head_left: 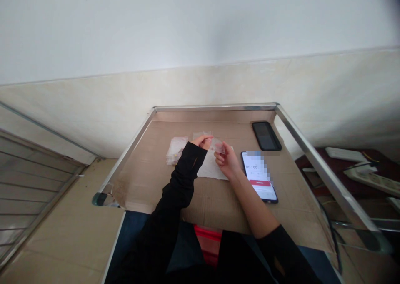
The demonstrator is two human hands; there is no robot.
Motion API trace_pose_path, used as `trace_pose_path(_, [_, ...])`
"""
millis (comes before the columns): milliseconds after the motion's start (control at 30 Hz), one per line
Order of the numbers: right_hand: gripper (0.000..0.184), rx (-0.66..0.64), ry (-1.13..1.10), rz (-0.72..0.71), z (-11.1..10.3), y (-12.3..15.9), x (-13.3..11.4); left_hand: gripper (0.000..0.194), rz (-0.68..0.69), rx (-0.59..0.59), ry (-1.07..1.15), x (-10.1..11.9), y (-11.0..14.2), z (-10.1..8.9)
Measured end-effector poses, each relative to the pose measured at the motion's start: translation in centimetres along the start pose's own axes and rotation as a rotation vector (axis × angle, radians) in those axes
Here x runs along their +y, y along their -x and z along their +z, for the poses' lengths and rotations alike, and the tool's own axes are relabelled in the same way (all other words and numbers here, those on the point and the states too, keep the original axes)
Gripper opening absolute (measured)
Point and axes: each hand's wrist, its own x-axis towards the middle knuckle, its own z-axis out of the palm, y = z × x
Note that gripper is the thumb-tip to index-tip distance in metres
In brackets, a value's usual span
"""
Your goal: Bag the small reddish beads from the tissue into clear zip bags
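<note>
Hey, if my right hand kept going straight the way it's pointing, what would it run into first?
Most likely the small clear plastic bag just ahead of your right hand, which seems already to touch it, though depth is hard to judge. Your left hand lies just beyond.

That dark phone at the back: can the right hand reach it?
Probably yes: only cardboard lies between the right hand and the dark phone, though that hand holds a clear bag.

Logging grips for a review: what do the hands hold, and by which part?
The left hand and right hand pinch a small clear plastic bag by its opposite sides, between their fingertips; the exact edge is unclear.
</note>
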Motion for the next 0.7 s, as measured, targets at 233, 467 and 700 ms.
trace_pose_path(233, [0.018, -0.061, -0.039, 0.038, -0.1, -0.1, 0.0, 0.031, -0.040, -0.013, 0.232, 0.8, -0.1, 0.3])
trace_pose_path(467, [0.021, 0.000, 0.046, 0.029, 0.0, -0.1, 0.0, 0.033, -0.023, -0.061, 0.197, 1.2, 0.0, 0.2])
trace_pose_path(700, [0.029, 0.091, 0.152, -0.149, -0.2, 0.0, -0.9, 0.033, -0.094, 0.036, 0.118, -0.2, -0.2, -0.8])
